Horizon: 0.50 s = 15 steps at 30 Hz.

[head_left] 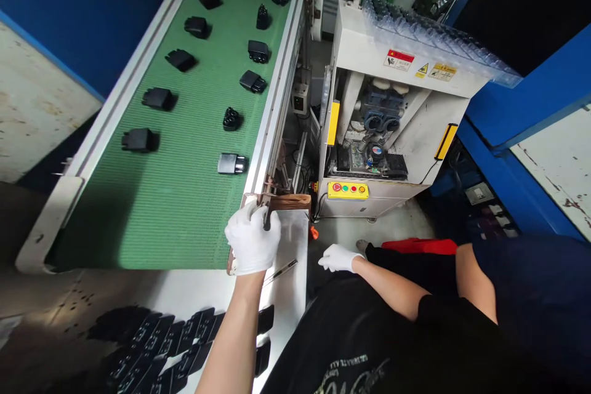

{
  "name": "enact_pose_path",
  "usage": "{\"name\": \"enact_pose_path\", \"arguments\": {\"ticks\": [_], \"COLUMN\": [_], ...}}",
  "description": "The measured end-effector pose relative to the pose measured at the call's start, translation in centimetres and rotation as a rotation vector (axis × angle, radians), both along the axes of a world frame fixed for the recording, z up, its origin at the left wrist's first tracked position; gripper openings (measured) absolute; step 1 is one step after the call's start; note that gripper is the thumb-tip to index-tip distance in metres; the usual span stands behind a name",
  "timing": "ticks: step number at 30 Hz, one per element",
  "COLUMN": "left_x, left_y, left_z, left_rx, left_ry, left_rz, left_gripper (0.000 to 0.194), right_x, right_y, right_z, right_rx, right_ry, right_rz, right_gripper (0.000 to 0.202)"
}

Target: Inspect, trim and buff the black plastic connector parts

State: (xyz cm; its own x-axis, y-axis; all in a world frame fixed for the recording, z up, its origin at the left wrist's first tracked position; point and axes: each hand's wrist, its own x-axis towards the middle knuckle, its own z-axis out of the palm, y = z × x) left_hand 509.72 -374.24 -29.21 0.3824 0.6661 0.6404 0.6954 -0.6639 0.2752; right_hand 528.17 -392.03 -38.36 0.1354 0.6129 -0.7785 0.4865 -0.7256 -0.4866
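My left hand (252,237), in a white glove, is at the near right corner of the green conveyor belt (184,209). Its fingers are curled beside a small metal bracket (268,188); whatever they may grip is hidden. Lower and to the right, away from the belt, my right hand (339,257) hangs in a white glove, fingers loosely curled together, with nothing visible in it. Two rows of black adapters lie on the belt, the nearest being one adapter (231,164) with metal prongs on the right and another (138,140) on the left.
Many black parts (170,341) lie on the white table (289,286) below the belt, near a thin tool (281,272). A white machine (369,197) with a yellow button panel (348,190) and clear trays (434,34) on top stands right. Another person's arm (475,280) shows at right.
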Motion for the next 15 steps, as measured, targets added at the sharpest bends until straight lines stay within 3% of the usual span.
{"name": "enact_pose_path", "arguments": {"ticks": [8,15], "left_x": [0.3,1.0], "left_y": [0.0,0.0], "left_z": [0.3,0.7], "left_rx": [0.031,0.061], "left_ry": [0.051,0.071], "left_rz": [0.029,0.038], "left_gripper": [0.014,0.013], "right_x": [5.2,15.0], "right_y": [0.0,-1.8], "right_z": [-1.1,-3.0], "right_rx": [-0.038,-0.133], "right_ry": [-0.021,-0.250], "right_rz": [-0.060,-0.214], "right_gripper": [0.023,0.030]}}
